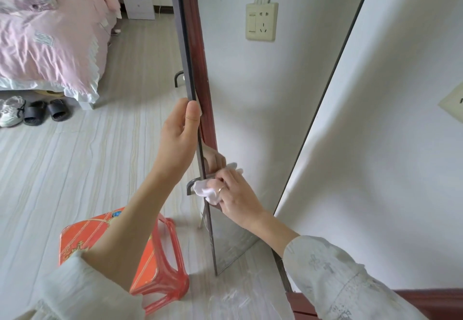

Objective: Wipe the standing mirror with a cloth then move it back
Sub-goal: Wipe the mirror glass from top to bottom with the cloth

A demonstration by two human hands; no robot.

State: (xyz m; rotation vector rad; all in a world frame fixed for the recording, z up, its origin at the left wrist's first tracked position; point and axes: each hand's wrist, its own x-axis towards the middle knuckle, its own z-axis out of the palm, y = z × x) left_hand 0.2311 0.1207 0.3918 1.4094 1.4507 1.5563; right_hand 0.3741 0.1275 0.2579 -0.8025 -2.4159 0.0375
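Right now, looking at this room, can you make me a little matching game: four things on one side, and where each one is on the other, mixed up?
Things:
1. cloth
2. red stool
3. wall socket
4. shoes

Places:
A. on the floor by the foot of the bed
B. in the right hand, pressed to the mirror
C. reflected high in the mirror glass
D. on the floor below the left hand

Pairs: 1-B, 2-D, 3-C, 4-A

Left hand (pixel 179 134) raised, gripping; right hand (pixel 235 194) lower, fingers apparently curled.
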